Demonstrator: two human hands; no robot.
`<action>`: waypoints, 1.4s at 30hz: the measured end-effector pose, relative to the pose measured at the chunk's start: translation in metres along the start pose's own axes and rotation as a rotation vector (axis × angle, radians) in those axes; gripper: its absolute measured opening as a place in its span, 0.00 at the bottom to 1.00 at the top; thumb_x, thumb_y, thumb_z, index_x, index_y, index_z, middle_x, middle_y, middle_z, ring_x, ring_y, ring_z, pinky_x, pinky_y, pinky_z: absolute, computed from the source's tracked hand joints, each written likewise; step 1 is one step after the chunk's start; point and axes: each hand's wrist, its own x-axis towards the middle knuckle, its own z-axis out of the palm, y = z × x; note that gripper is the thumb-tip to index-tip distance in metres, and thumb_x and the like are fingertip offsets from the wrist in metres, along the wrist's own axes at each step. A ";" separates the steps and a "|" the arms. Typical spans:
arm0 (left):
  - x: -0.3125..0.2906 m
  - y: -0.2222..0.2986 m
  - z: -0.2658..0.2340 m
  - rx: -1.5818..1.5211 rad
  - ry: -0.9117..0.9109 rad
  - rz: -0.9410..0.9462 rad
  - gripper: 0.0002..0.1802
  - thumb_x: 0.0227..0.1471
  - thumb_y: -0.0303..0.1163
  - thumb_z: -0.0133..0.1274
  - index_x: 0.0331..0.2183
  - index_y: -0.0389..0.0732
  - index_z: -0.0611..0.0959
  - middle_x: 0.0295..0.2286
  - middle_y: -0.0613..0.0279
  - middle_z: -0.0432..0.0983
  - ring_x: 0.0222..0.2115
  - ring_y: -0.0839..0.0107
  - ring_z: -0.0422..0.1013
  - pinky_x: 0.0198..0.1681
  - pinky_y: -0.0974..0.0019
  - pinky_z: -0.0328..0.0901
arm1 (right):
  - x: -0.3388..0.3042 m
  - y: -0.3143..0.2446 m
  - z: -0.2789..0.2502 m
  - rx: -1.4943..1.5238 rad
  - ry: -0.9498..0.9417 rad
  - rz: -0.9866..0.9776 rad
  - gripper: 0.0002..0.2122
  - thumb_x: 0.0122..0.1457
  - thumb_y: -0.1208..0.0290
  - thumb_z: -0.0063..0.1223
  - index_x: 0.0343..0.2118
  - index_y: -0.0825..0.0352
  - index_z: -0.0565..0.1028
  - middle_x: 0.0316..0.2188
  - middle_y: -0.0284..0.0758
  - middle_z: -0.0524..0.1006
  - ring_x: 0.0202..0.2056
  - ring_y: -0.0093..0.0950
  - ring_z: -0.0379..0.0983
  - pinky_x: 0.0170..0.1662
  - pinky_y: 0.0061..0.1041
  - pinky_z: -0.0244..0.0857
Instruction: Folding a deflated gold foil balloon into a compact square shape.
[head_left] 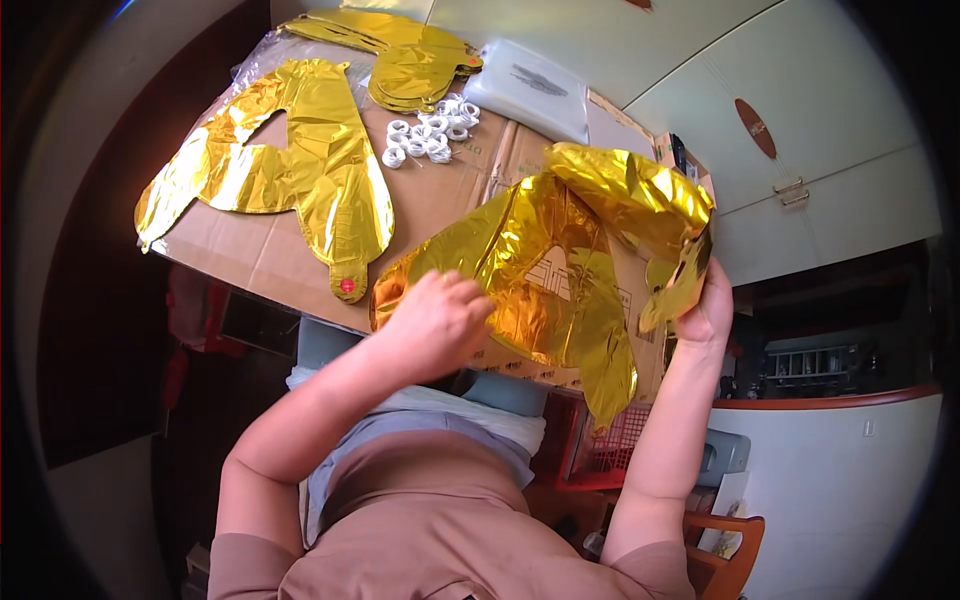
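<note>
A flat, crinkled gold foil balloon spreads over the near right part of the cardboard, its far end folded up and over. My right hand grips its right end, lifting that part off the surface. Over the left portion of the same balloon is my left hand, fingers curled closed; what they pinch, if anything, is hidden. To the left lies a second uninflated gold balloon, shaped like a letter A, with a red dot on its tab.
Brown cardboard covers the table. At the back are a pile of gold foil balloons, several small white ribbon coils and a clear plastic packet. Pale cabinets stand behind; a red crate sits below the table's edge.
</note>
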 end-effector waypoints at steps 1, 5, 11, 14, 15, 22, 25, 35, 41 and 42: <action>0.012 -0.008 -0.001 0.030 0.052 0.048 0.13 0.48 0.33 0.60 0.38 0.40 0.84 0.39 0.59 0.80 0.44 0.59 0.73 0.49 0.57 0.64 | 0.004 -0.010 -0.006 -0.040 0.026 -0.025 0.16 0.69 0.69 0.39 0.53 0.72 0.72 0.52 0.42 0.77 0.52 0.36 0.76 0.54 0.39 0.72; 0.025 -0.041 0.009 0.151 0.026 0.111 0.19 0.52 0.36 0.57 0.45 0.40 0.82 0.54 0.53 0.73 0.60 0.57 0.64 0.63 0.49 0.56 | 0.028 -0.026 0.001 -0.015 0.024 -0.055 0.17 0.70 0.69 0.38 0.54 0.72 0.72 0.53 0.44 0.76 0.53 0.38 0.75 0.55 0.40 0.71; 0.014 -0.036 0.027 0.163 -0.006 0.019 0.23 0.53 0.36 0.56 0.51 0.41 0.78 0.57 0.52 0.69 0.61 0.56 0.62 0.65 0.47 0.54 | 0.034 -0.030 0.021 -0.070 -0.043 -0.048 0.16 0.69 0.69 0.39 0.53 0.73 0.72 0.52 0.42 0.77 0.51 0.36 0.76 0.55 0.37 0.71; 0.010 -0.025 0.031 0.159 0.019 -0.010 0.24 0.53 0.36 0.57 0.52 0.41 0.78 0.57 0.52 0.69 0.61 0.56 0.62 0.65 0.47 0.53 | 0.026 -0.016 0.027 -0.108 0.057 -0.040 0.16 0.69 0.68 0.42 0.53 0.72 0.72 0.49 0.41 0.79 0.49 0.35 0.77 0.53 0.36 0.72; 0.010 -0.022 0.029 0.168 0.013 -0.007 0.25 0.52 0.36 0.57 0.52 0.40 0.78 0.57 0.52 0.68 0.61 0.55 0.62 0.65 0.47 0.54 | 0.020 -0.008 0.027 -0.117 0.105 -0.016 0.16 0.68 0.68 0.43 0.53 0.71 0.73 0.48 0.41 0.79 0.48 0.35 0.78 0.52 0.36 0.72; 0.009 -0.023 0.029 0.159 0.041 0.006 0.26 0.50 0.36 0.60 0.51 0.40 0.79 0.56 0.52 0.69 0.60 0.56 0.63 0.64 0.48 0.55 | -0.030 0.085 0.022 -0.369 0.537 -0.099 0.05 0.59 0.75 0.58 0.36 0.69 0.80 0.28 0.34 0.81 0.26 0.23 0.77 0.33 0.20 0.71; 0.008 -0.025 0.029 0.148 0.052 -0.003 0.26 0.49 0.36 0.60 0.51 0.40 0.79 0.56 0.52 0.70 0.59 0.56 0.64 0.64 0.48 0.55 | -0.047 0.117 0.012 -0.324 0.480 0.012 0.06 0.59 0.76 0.58 0.38 0.69 0.80 0.33 0.33 0.82 0.32 0.23 0.78 0.40 0.24 0.72; 0.011 -0.024 0.025 0.139 0.040 -0.006 0.26 0.50 0.37 0.60 0.51 0.40 0.80 0.56 0.53 0.70 0.59 0.56 0.64 0.64 0.49 0.55 | -0.047 0.137 -0.015 -0.278 0.433 0.103 0.03 0.60 0.77 0.58 0.35 0.66 0.80 0.31 0.30 0.81 0.32 0.20 0.76 0.39 0.21 0.69; 0.011 -0.023 0.025 0.126 0.035 -0.015 0.25 0.51 0.37 0.60 0.51 0.40 0.80 0.56 0.53 0.70 0.60 0.56 0.64 0.64 0.50 0.55 | -0.048 0.143 -0.021 -0.295 0.454 0.112 0.01 0.59 0.76 0.59 0.32 0.66 0.79 0.28 0.28 0.80 0.28 0.19 0.75 0.35 0.19 0.68; 0.011 -0.024 0.025 0.121 0.034 -0.015 0.25 0.51 0.37 0.60 0.51 0.40 0.80 0.56 0.53 0.70 0.60 0.56 0.64 0.64 0.50 0.55 | -0.050 0.142 -0.021 -0.298 0.446 0.118 0.01 0.59 0.75 0.59 0.33 0.66 0.79 0.28 0.28 0.80 0.28 0.19 0.75 0.35 0.19 0.68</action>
